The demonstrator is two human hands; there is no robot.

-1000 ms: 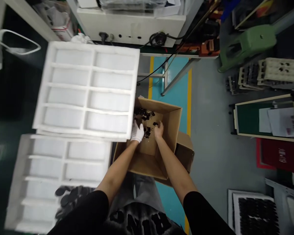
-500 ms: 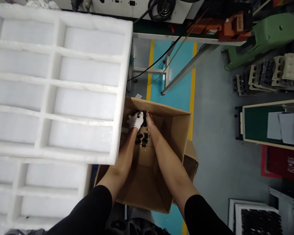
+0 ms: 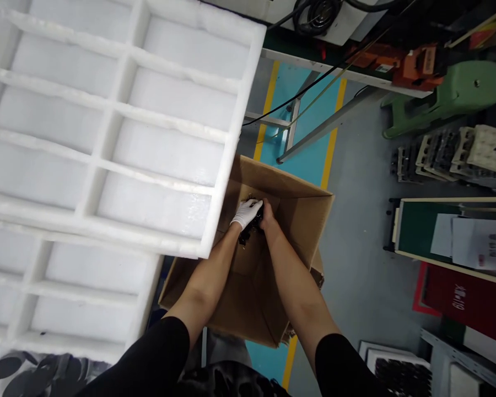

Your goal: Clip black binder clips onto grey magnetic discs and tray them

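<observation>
Both arms reach down into an open cardboard box (image 3: 310,220). My left hand (image 3: 247,213), in a white glove, curls over a cluster of small black parts (image 3: 256,221) low in the box. Facing it, my bare right hand (image 3: 267,215) presses against the same cluster from the other side, its fingers bent and partly hidden. A few more of these black parts, some with shiny metal bits, lie below the gloved hand on the cardboard. Their exact kind is too small to make out.
White foam trays (image 3: 165,229) with compartments stand at the left, overlapping the box's edge. A workbench leg (image 3: 326,124) and hanging cables are ahead. To the right are a green stool (image 3: 458,94), stacked beige trays (image 3: 485,151) and a green-topped cart (image 3: 417,226).
My hands have come closer together around the black parts, gathering pieces that were scattered below them. The camera view has turned and shifted, so the foam trays appear tilted.
</observation>
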